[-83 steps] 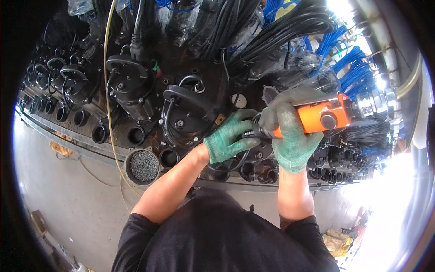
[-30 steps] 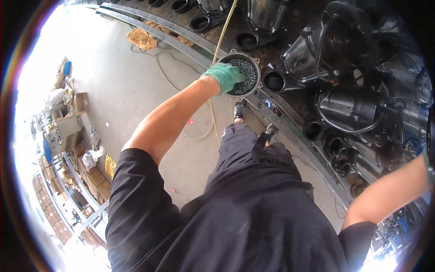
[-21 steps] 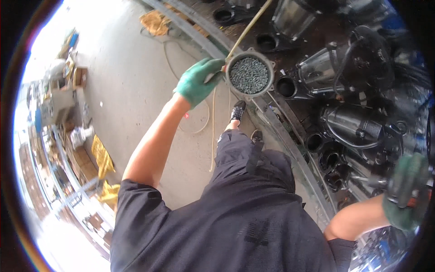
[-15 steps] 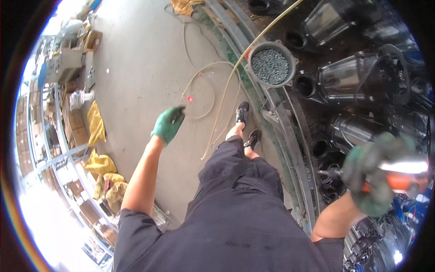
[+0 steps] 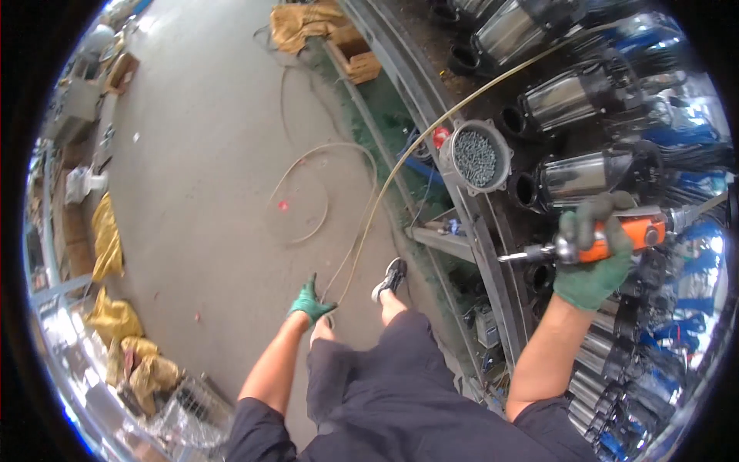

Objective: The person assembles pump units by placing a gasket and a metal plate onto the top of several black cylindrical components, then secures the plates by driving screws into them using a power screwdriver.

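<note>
The right hand (image 5: pixel 596 250), in a green glove with dark fingers, is wrapped firmly around an orange power tool (image 5: pixel 645 232). The tool lies roughly level in the grasp, at the right of the scene, with its bit (image 5: pixel 519 256) pointing left so that the tip appears over the left edge of the table (image 5: pixel 488 266). A metal fitting (image 5: pixel 680 219) shows at the tool's right end.

The left hand (image 5: pixel 311 302), gloved the same way, hangs low over the floor (image 5: pixel 231 215), well apart from the table. One digit points toward the far side while the others are partly hidden; whether it is released or closed on something small, I cannot tell. A pale yellow hose (image 5: pixel 392 168) passes just to the right of this hand; contact between them is unclear. The hose runs up past the bowl and across the table, and a thinner loop (image 5: pixel 324 212) lies on the floor.

A round grey bowl (image 5: pixel 503 146) stands at the table's left edge, farther away than the tool, holding many small grey screws (image 5: pixel 475 158). A red object (image 5: pixel 440 137) sits just left of its rim. To the right, silver-and-black cylindrical units (image 5: pixel 573 175) lie in a row, with bundled blue cords (image 5: pixel 693 185) beyond them. A brown sack (image 5: pixel 296 25) and a wooden crate (image 5: pixel 363 65) are at the far side.
</note>
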Demonstrator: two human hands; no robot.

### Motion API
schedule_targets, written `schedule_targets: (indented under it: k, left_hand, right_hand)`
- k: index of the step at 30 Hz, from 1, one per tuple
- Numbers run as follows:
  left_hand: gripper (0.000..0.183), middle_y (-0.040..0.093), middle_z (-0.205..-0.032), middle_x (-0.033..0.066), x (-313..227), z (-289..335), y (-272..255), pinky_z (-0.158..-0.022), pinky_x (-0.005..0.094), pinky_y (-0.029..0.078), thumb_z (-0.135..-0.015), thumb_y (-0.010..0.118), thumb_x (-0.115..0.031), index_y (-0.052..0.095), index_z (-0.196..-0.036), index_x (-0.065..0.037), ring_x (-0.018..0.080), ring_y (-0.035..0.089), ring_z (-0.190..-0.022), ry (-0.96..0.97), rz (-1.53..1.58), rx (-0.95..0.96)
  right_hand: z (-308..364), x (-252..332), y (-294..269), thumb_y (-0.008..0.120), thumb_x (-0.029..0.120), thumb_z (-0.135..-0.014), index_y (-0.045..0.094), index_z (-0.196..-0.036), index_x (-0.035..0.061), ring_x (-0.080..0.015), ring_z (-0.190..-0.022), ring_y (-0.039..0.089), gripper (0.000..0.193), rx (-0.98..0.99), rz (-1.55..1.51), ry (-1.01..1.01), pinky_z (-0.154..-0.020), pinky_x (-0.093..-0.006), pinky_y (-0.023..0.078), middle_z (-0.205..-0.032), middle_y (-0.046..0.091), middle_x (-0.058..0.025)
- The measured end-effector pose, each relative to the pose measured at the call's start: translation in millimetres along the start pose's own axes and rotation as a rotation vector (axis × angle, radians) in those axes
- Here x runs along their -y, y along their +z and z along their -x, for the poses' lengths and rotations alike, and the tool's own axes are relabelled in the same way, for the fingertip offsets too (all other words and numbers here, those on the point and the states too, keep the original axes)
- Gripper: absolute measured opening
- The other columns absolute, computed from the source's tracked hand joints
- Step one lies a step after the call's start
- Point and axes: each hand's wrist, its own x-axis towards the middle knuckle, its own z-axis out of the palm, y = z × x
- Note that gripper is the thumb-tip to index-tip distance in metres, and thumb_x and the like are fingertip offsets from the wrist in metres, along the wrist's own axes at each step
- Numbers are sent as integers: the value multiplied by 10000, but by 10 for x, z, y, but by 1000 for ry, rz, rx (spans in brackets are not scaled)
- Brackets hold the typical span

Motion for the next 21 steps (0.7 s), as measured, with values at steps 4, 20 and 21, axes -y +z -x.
schedule_targets:
  k: [4, 20, 21]
  left_hand:
    - [1150, 474, -1539, 213, -154, -861, 444, -913, 484, 574, -835, 855, -320, 59, -1662, -250, 299, 669, -1126, -212, 440, 373]
    - [485, 675, -1309, 102, -60, -1915, 919, -1030, 410, 525, -931, 692, -185, 603, -1402, -111, 304, 608, -1273, 1369, 25, 357]
    - [482, 658, -1330, 115, -256, -2027, 922, -1037, 421, 514, -896, 699, -154, 609, -1368, -105, 318, 593, -1288, 1300, 46, 367]
  right_hand:
    - [230, 533, 126, 571, 317, -938, 667, -1169, 18, -323, -1004, 644, 390, -56, -65, 159, -888, -526, 544, -1108, 677, -162]
    - [332, -94, 771, 683, 303, -950, 624, -962, 133, -137, -512, 375, 180, -536, 115, -45, -468, -309, 329, -658, 440, 16]
    - [250, -88, 774, 688, 331, -950, 613, -898, 145, -137, -513, 373, 208, -571, 112, -26, -466, -311, 322, -663, 447, 17]
